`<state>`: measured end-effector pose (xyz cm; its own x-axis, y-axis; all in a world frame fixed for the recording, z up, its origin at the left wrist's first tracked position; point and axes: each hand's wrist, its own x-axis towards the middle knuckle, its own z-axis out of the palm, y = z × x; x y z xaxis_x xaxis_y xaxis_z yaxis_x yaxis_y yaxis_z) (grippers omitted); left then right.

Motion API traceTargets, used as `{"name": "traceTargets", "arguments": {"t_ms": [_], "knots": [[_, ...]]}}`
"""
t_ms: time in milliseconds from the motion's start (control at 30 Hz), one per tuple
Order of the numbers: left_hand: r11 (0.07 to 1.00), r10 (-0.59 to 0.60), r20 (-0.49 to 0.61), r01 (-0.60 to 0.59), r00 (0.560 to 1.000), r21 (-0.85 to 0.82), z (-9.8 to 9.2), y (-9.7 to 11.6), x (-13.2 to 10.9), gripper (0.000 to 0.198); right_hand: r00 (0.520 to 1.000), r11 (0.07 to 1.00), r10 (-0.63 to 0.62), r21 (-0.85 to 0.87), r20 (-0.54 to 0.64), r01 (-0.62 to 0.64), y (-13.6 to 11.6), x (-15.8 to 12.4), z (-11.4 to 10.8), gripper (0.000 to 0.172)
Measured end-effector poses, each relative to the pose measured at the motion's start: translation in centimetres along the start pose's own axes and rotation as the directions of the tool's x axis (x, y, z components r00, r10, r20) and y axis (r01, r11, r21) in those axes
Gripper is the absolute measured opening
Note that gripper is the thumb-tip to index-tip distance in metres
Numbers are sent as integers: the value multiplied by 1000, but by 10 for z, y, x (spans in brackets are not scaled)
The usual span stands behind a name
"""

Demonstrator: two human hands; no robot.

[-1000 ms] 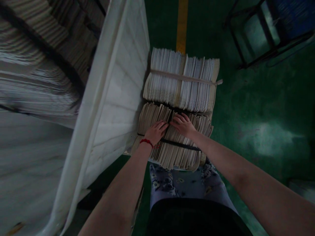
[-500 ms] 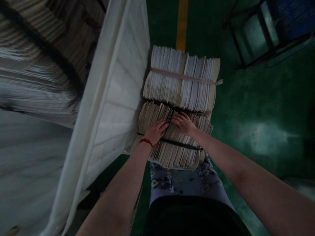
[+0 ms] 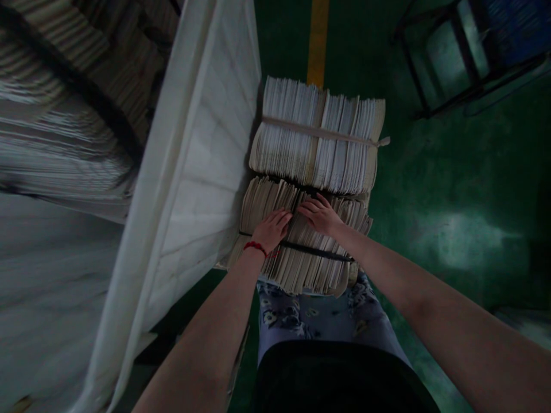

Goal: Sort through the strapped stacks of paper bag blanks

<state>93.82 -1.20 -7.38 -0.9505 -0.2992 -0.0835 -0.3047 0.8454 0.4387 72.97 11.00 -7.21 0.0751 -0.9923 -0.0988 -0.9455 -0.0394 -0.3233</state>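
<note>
Just in front of my legs lies a bundle of brownish paper or card sheets (image 3: 310, 272), edges up, with a dark strap (image 3: 318, 251) around it. My left hand (image 3: 272, 228), a red cord at its wrist, rests on the top edges with fingers stretched out. Beside it, my right hand (image 3: 319, 214) lies on the same edges, fingers spread. A narrow gap between sheets shows between my fingertips. Touching the far side of this bundle is a whiter one (image 3: 318, 137), tied with a pale band (image 3: 321, 133) knotted at the right.
A white plastic bin wall (image 3: 210, 149) rises along the left of both bundles. Inside the bin lie more strapped sheets (image 3: 60, 132). A dark metal frame (image 3: 456, 74) with a blue crate (image 3: 516, 31) stands at upper right. A yellow line (image 3: 317, 40) crosses the green floor (image 3: 456, 189).
My hands stay on the brownish bundle and have hardly shifted. The view has moved very slightly.
</note>
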Motion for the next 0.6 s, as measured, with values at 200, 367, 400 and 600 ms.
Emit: {"name": "traceTargets", "arguments": {"t_ms": [200,367,400,600], "knots": [[1000,25,-13,-25,1000,14,-1,2,1,35,999,990,-4,-138,32,9,-8,9,-7,38],[997,43,25,-45,999,60,-3,0,1,35,995,982,-69,-173,66,79,-3,10,0,42],[997,47,38,-49,998,62,-4,0,1,36,995,981,-69,-174,66,80,-3,9,1,43],[998,50,57,-53,997,45,-5,-1,0,38,997,982,-68,-173,49,75,-1,7,3,45]]}}
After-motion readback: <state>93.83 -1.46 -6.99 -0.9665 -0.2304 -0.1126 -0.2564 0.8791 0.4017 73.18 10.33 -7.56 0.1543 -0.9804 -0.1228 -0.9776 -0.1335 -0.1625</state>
